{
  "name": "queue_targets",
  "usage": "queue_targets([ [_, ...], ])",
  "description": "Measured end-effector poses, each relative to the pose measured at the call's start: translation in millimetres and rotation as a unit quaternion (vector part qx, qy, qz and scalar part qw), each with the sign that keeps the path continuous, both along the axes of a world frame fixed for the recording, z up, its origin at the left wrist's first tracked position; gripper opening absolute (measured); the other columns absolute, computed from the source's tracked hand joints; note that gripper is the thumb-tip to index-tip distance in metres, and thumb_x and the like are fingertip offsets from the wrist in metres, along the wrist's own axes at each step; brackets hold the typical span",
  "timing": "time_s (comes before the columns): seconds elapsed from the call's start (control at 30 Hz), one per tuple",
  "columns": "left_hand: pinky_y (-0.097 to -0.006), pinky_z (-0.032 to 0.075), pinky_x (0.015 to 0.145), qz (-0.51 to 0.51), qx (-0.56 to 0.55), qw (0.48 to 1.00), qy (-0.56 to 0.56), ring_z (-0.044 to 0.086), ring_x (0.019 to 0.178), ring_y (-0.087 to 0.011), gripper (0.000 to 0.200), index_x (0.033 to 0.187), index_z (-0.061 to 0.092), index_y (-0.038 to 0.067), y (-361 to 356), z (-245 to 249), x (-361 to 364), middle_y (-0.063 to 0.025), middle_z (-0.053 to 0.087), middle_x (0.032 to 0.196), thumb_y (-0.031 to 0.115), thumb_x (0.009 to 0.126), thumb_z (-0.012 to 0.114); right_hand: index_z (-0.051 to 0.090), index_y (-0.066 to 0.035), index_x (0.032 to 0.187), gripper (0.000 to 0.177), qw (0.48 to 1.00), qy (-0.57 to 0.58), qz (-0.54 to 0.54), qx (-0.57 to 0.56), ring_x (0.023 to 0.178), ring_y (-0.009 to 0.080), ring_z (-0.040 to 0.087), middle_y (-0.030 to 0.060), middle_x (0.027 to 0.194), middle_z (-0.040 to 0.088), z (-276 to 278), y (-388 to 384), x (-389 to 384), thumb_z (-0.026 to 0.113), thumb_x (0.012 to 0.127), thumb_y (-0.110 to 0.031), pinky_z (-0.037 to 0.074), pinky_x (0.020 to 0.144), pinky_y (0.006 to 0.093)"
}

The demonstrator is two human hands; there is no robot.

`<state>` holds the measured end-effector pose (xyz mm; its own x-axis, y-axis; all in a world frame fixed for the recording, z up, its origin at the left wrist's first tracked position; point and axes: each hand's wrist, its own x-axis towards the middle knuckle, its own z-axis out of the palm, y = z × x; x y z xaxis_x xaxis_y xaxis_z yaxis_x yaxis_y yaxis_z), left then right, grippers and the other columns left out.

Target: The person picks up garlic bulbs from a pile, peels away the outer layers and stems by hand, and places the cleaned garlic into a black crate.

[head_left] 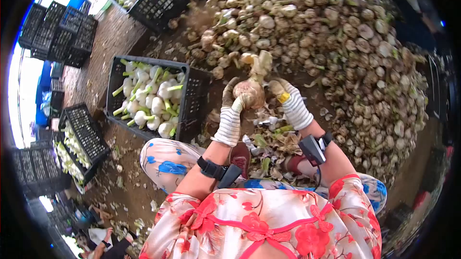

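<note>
Left hand [231, 110] closed round garlic bulb [252, 91], bulb seated between thumb and fingers, leafy stem [260, 64] pointing away. Right hand [289, 101] just beside bulb, fingers bent; can't tell if gripping. Crate [196, 98] left, garlic pile [297, 33] beyond.

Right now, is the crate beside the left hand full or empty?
It looks full: white garlic spreads across the crate from wall to wall, hiding its floor.

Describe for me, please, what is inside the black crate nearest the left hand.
The crate holds a pile of white garlic bulbs with short green stems. The top layer covers whatever lies deeper, and the crate's floor cannot be seen.
</note>
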<state>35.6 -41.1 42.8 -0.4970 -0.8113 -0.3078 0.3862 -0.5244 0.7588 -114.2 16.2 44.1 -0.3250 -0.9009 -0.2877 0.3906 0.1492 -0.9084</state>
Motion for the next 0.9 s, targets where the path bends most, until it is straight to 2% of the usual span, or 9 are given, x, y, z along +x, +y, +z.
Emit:
queue_targets([
  [0.17,-0.0374,0.043,0.092,-0.086,-0.103,0.99,0.048,0.045,0.111,-0.0236,0.074,0.129,0.029,0.013,36,-6,-17,-0.0103,0.041,0.123,0.036,0.072,0.069,0.055,0.003,0.108,0.04,0.999,0.025,-0.007,-0.043,0.07,0.0033,0.048,-0.0005,0.087,0.057,39,51,-5,0.062,0.082,-0.028,0.04,0.057,0.0165],
  [0.2,-0.0366,0.041,0.093,-0.106,-0.13,0.985,0.051,0.045,0.111,-0.0233,0.074,0.129,0.028,0.011,39,-2,-19,-0.0104,0.042,0.122,0.035,0.072,0.069,0.054,0.003,0.109,0.041,0.997,0.059,0.032,0.044,0.071,0.0034,0.047,-0.0008,0.087,0.057,50,64,-14,0.061,0.083,-0.028,0.04,0.058,0.0176],
  [0.3,-0.0363,0.041,0.094,-0.147,-0.166,0.975,0.012,0.046,0.111,-0.0228,0.073,0.129,0.028,0.01,56,19,-29,-0.0102,0.042,0.121,0.034,0.073,0.069,0.055,0.003,0.107,0.038,0.995,0.078,-0.038,-0.051,0.076,0.0069,0.05,0.0034,0.084,0.06,54,87,-12,0.058,0.085,-0.028,0.044,0.066,0.024],
  [0.33,-0.0361,0.04,0.094,-0.143,-0.144,0.978,0.038,0.046,0.111,-0.0219,0.07,0.127,0.03,0.008,61,16,-31,-0.0102,0.043,0.12,0.034,0.074,0.067,0.055,0.003,0.107,0.038,0.994,0.081,-0.044,-0.051,0.076,0.0069,0.05,0.0034,0.084,0.06,53,93,-14,0.058,0.085,-0.028,0.044,0.066,0.024],
  [0.4,-0.0368,0.041,0.093,-0.178,-0.093,0.977,0.067,0.047,0.109,-0.0223,0.063,0.124,0.034,0.008,72,28,-32,-0.0099,0.047,0.118,0.036,0.077,0.064,0.056,0.002,0.103,0.034,0.957,0.283,-0.018,-0.053,0.076,0.009,0.051,0.008,0.082,0.062,51,105,-20,0.057,0.085,-0.027,0.044,0.068,0.0259],
  [0.7,-0.0394,0.042,0.091,-0.267,0.113,0.95,0.114,0.052,0.104,-0.0226,0.052,0.118,0.045,0.006,100,29,-36,-0.0088,0.052,0.116,0.046,0.085,0.047,0.057,0.002,0.102,0.025,0.967,0.253,-0.026,0.017,0.073,0.0086,0.05,0.0071,0.083,0.063,62,153,-15,0.052,0.087,-0.018,0.045,0.067,0.0254],
  [0.77,-0.0384,0.043,0.091,-0.247,0.229,0.934,0.117,0.052,0.104,-0.021,0.053,0.118,0.045,0.007,97,28,-40,-0.0082,0.052,0.115,0.048,0.084,0.048,0.057,0.003,0.102,0.024,0.943,0.329,-0.051,0.008,0.073,0.0091,0.05,0.0054,0.082,0.062,53,157,-13,0.051,0.088,-0.016,0.045,0.067,0.0252],
  [0.83,-0.0369,0.043,0.09,-0.267,0.192,0.94,0.093,0.052,0.103,-0.0198,0.052,0.118,0.046,0.008,96,35,-43,-0.0076,0.053,0.114,0.048,0.084,0.047,0.057,0.002,0.102,0.026,0.96,0.272,-0.072,-0.012,0.068,0.0076,0.051,0.0053,0.08,0.062,44,159,-19,0.05,0.088,-0.019,0.044,0.062,0.0232],
  [0.9,-0.0365,0.044,0.088,-0.269,0.13,0.951,0.076,0.053,0.103,-0.0204,0.051,0.116,0.048,0.011,94,36,-42,-0.0057,0.053,0.116,0.049,0.083,0.048,0.058,0.001,0.101,0.029,0.999,-0.006,-0.041,0.027,0.062,0.0051,0.049,0.005,0.077,0.061,50,161,-21,0.053,0.087,-0.024,0.042,0.054,0.0205],
])
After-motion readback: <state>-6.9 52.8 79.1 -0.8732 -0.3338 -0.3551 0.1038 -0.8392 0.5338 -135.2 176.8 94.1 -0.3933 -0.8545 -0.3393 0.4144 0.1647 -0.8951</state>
